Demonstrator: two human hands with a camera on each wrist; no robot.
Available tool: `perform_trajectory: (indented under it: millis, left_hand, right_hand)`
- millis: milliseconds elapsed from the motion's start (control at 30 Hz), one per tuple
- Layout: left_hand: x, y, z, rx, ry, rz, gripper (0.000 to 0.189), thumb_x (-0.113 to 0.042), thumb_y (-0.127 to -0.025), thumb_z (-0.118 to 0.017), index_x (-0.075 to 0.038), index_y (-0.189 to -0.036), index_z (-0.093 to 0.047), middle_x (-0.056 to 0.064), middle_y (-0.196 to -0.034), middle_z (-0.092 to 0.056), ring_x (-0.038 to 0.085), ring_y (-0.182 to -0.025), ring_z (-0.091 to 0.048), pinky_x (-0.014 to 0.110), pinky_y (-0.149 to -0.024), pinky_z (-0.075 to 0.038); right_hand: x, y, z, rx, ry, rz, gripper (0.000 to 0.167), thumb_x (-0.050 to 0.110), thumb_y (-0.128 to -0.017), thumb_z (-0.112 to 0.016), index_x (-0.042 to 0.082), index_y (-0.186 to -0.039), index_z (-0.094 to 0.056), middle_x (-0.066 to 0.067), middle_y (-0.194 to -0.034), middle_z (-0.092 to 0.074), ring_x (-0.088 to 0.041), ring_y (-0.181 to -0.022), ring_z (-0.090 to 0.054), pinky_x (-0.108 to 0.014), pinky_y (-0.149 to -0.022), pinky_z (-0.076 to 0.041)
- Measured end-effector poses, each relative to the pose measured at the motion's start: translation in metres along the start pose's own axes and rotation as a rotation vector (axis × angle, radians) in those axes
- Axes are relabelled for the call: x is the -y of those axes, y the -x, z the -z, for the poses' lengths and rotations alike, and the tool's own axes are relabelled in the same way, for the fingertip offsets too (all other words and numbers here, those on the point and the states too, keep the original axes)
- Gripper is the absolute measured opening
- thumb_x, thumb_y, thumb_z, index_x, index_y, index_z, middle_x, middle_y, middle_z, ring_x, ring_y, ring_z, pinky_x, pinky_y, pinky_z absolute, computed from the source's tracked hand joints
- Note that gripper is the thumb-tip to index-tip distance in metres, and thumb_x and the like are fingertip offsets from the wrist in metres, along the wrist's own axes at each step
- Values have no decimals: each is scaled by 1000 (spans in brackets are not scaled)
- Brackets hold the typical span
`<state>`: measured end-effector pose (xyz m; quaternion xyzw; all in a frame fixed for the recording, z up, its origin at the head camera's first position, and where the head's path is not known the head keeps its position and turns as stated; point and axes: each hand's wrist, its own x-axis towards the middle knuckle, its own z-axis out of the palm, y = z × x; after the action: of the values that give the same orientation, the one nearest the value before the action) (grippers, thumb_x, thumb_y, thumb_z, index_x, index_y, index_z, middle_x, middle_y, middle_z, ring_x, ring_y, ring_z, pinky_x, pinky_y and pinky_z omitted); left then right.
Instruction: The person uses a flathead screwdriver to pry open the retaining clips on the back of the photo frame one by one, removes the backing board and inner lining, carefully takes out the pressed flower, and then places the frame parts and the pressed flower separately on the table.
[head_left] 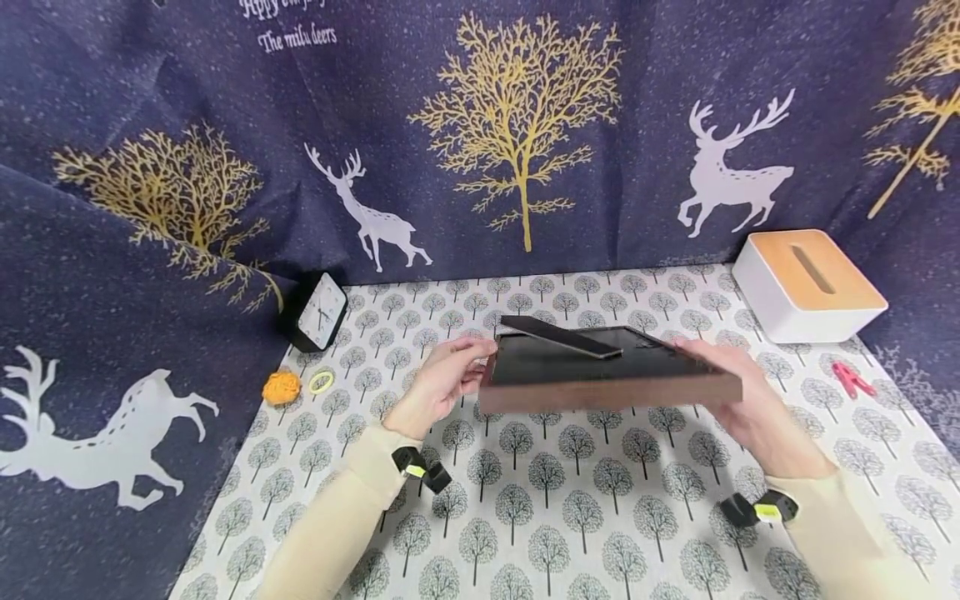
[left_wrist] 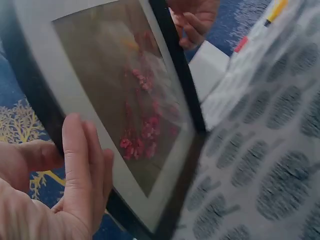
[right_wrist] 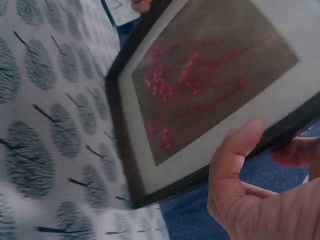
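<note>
A dark picture frame (head_left: 611, 396) is held above the table with its black back uppermost in the head view. On that back, a black stand leg (head_left: 562, 337) sticks up at a slant. The left hand (head_left: 442, 379) grips the frame's left side, and the right hand (head_left: 738, 396) grips its right side. From below, both wrist views show the front: pink-red flowers (left_wrist: 142, 135) on a brown ground inside a white mat (right_wrist: 135, 125). Fingers (left_wrist: 77, 165) of the left hand lie along the front border, with the thumb behind.
A tree-patterned cloth (head_left: 547, 517) covers the table. At the left are a clock (head_left: 322, 312), an orange ball-like item (head_left: 281, 387) and a yellow ring (head_left: 321, 382). A tissue box (head_left: 810, 283) and a red clip-like item (head_left: 852, 379) are at the right. A deer-print curtain (head_left: 585, 125) hangs behind.
</note>
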<state>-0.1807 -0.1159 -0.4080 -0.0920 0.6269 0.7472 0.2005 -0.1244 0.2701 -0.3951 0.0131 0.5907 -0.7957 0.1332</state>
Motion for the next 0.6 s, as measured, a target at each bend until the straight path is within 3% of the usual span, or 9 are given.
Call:
perform_trajectory:
  millis: [67, 100, 167, 200, 300, 400, 500, 600]
  left_hand:
    - [8, 1, 1, -10, -27, 3, 28, -7, -104, -71, -2, -131, -71, -2, -82, -76, 8, -62, -71, 16, -55, -65]
    - [12, 0, 2, -9, -42, 0, 31, -7, -103, -72, -2, -134, -70, -2, -80, -76, 9, -62, -71, 17, -55, -65]
    - [20, 1, 4, -14, -84, -8, 39, -7, -102, -73, -2, -140, -66, 0, -81, -77, 10, -63, -71, 19, -57, -67]
    - [24, 1, 5, -18, -113, -7, 43, -8, -101, -74, -2, -143, -64, 1, -82, -76, 11, -63, -70, 20, -57, -67]
    - [35, 1, 8, -21, -201, 7, 50, -11, -99, -77, 1, -145, -60, 3, -83, -74, 11, -65, -70, 21, -59, -68]
    - [43, 3, 11, -12, -271, 30, 48, -10, -98, -79, 5, -140, -61, 4, -83, -73, 11, -65, -71, 23, -60, -70]
    - [48, 4, 10, -4, -338, 18, 42, -8, -96, -79, 6, -133, -64, 7, -81, -77, 12, -63, -74, 27, -62, -71]
    - [52, 4, 8, -2, -426, -6, 40, -6, -96, -79, 7, -131, -64, 13, -82, -80, 12, -61, -74, 31, -63, -72]
  right_hand:
    - [-5, 4, -1, -64, 124, -79, 29, 23, -114, -57, 28, -101, -83, 11, -91, -80, -4, -78, -73, -18, -73, -67]
    - [-7, 5, -2, -101, 201, -127, 24, 27, -113, -62, 31, -100, -82, 15, -84, -77, -1, -72, -69, -16, -67, -64]
    - [-12, 6, -5, -148, 363, -190, 15, 31, -110, -66, 27, -109, -80, 20, -70, -68, 0, -60, -60, -16, -56, -56]
    - [-15, 7, -6, -159, 443, -204, 18, 32, -109, -67, 21, -117, -79, 21, -69, -63, 1, -59, -55, -16, -54, -53]
    - [-26, 9, -11, -146, 626, -208, 51, 31, -107, -68, -2, -146, -64, 19, -63, -56, 0, -54, -51, -19, -50, -52]
    - [-35, 10, -14, -93, 784, -200, 66, 29, -107, -66, -12, -156, -48, 12, -66, -57, -4, -63, -59, -22, -64, -58]
    - [-42, 10, -14, -44, 931, -156, 62, 25, -108, -65, -15, -152, -50, 0, -76, -69, -8, -69, -63, -24, -72, -57]
    - [-48, 9, -15, -17, 1041, -121, 59, 23, -108, -65, -17, -150, -51, -15, -98, -79, -13, -76, -68, -30, -76, -58]
